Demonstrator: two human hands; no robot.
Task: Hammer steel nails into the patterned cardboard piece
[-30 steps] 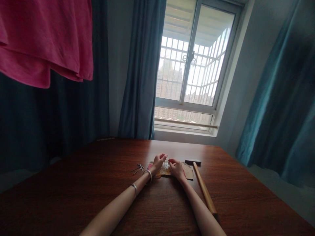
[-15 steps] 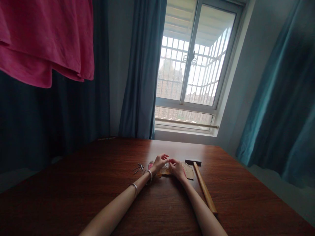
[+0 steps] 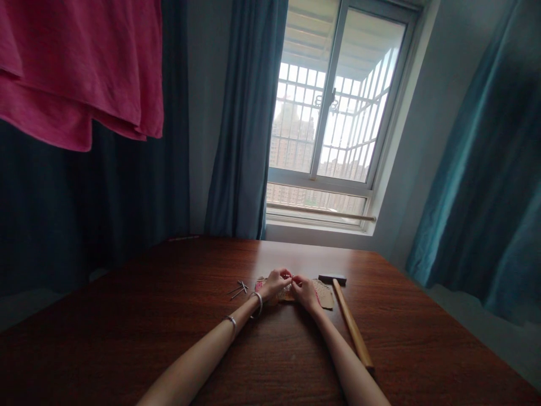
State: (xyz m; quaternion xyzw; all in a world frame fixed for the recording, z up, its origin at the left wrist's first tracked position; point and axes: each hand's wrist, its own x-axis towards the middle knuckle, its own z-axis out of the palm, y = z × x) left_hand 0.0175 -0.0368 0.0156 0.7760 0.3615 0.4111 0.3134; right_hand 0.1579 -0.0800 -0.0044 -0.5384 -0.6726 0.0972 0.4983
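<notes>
One dark-red wood-grain table (image 3: pixel 270 361). One wooden-handled hammer (image 3: pixel 354 327), on the side toward the right edge, its head pointing to the far edge. One piece of patterned cardboard (image 3: pixel 326 299), flat beneath my hands, toward the far edge. My left hand (image 3: pixel 276 285) and right hand (image 3: pixel 305 291): fingers drawn narrow, tips meeting; whether they grip anything, I cannot tell. Two silvery bangles (image 3: pixel 261 305), left arm. Several crossed nails (image 3: pixel 242 287), on the left edge's side.

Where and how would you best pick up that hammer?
Probably by the near half of its slim wooden handle, from above and the right: the hammer head lies at the far end, and the right forearm runs close along the handle's left.
</notes>
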